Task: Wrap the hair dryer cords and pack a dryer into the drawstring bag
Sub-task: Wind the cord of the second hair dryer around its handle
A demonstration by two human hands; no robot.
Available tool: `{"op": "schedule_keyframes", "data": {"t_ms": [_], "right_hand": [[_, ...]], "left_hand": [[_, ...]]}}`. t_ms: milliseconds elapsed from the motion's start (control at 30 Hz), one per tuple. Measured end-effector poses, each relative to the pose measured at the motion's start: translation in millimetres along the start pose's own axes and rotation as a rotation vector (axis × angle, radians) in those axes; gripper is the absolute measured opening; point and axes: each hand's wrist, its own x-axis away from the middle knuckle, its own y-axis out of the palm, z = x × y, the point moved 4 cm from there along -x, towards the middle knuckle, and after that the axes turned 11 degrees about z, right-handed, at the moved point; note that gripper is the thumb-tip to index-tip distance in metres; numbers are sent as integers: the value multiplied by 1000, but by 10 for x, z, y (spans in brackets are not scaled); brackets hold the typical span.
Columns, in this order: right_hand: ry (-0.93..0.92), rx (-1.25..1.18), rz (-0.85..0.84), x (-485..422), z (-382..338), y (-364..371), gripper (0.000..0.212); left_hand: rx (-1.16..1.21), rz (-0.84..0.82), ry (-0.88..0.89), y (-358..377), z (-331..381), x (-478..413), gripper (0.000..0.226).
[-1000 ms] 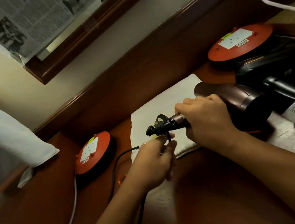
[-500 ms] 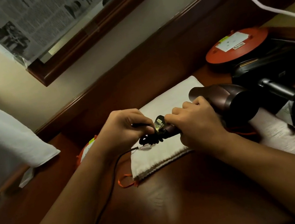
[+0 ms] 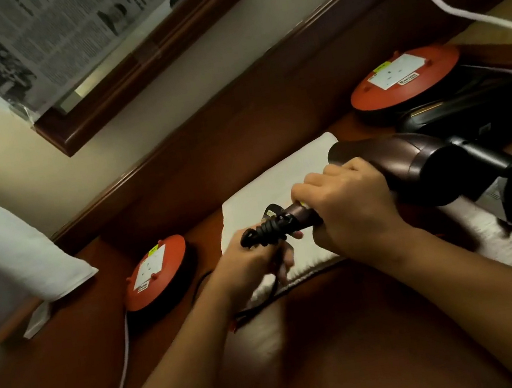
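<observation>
Item one, centre frame: I log the left hand [image 3: 252,262], fingers curled round the black cord [image 3: 267,230] wound on the handle end, and the right hand [image 3: 352,211] clenched on the brown hair dryer [image 3: 404,155] by its handle. Beneath both lies the white drawstring bag [image 3: 279,176] (flat on the wooden desk [image 3: 341,349]). Further back: black hair dryer [image 3: 477,109] at right, orange reel [image 3: 156,271] mid-left, second orange reel [image 3: 404,77] upper right.

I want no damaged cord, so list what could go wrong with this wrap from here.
1. The black cord is wound in tight turns at the handle end of the glossy brown hair dryer, which the right hand grips; that may strain the cord there.
2. The slack below the left hand trails over the edge of the white cloth and could snag.
</observation>
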Motion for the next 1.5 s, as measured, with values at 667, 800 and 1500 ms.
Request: {"op": "schedule_keyframes", "data": {"t_ms": [667,800,1500], "right_hand": [[-84,115,-146,66,-85,242,32],[-63,79,-78,42,9,173,24],[52,187,-79,46,19,213,30]], "left_hand": [[-607,89,345,-411,781,-104,7],[-267,77,188,-420,374,-259,13],[-1174,249,833,136,854,505,28]]}}
